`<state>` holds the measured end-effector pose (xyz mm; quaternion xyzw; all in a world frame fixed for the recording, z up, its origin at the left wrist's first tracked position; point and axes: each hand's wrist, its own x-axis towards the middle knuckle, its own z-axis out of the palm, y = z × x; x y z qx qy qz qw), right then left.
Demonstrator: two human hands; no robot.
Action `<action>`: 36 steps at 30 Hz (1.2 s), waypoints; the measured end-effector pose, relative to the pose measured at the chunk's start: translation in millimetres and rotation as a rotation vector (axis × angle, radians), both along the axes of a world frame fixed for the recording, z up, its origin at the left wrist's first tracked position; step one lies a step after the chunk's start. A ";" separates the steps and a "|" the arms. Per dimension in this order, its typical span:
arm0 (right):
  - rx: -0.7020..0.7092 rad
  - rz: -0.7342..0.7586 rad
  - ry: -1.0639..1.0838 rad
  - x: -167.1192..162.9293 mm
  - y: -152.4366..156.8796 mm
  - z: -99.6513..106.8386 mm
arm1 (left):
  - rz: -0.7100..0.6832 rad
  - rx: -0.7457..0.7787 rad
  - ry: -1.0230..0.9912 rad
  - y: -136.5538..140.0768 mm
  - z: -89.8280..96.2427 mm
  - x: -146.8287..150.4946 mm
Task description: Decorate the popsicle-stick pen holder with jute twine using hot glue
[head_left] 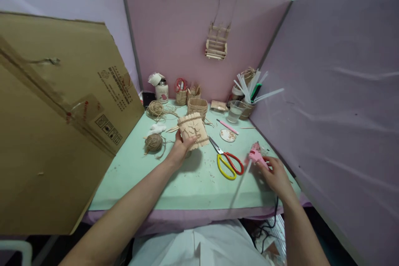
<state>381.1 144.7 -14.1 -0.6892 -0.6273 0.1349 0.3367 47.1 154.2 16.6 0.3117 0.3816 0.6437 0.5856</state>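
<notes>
My left hand [181,149] is closed around a small holder made of wooden craft sticks [192,129], with twine bands and little wooden pieces on its face, lifted over the table. On the right, my right hand [274,173] grips the handle of a pink hot glue gun [256,156]; a long white glue stick [241,185] sticks out of it toward the table's front edge. Between the two hands lie scissors [229,164] with one yellow and one red handle, blades pointing at the holder. Small wood scraps are scattered nearby on the green tabletop [187,193].
Twine balls [153,143] and a loose coil [155,109] lie at left. Behind stand a woven basket [197,107], a plastic cup [236,111] and a pot of glue sticks [248,110]. A large cardboard sheet [56,133] flanks the left; a stick swing [216,48] hangs at the back.
</notes>
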 end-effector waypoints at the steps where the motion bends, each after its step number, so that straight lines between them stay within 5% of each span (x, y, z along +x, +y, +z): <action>1: -0.022 0.049 0.106 -6.1 -5.7 8.4 | -0.003 0.005 0.005 0.0 -0.6 -0.1; 8: -0.145 0.316 0.560 -62.1 -48.0 44.1 | -0.013 0.015 0.028 -1.8 1.0 0.2; 17: -0.152 0.408 0.492 -112.2 -68.3 62.1 | -0.025 0.039 0.023 -4.5 2.1 2.3; 36: -0.130 0.504 0.417 -122.1 -68.9 60.3 | -0.022 0.036 0.054 -2.1 -3.6 3.2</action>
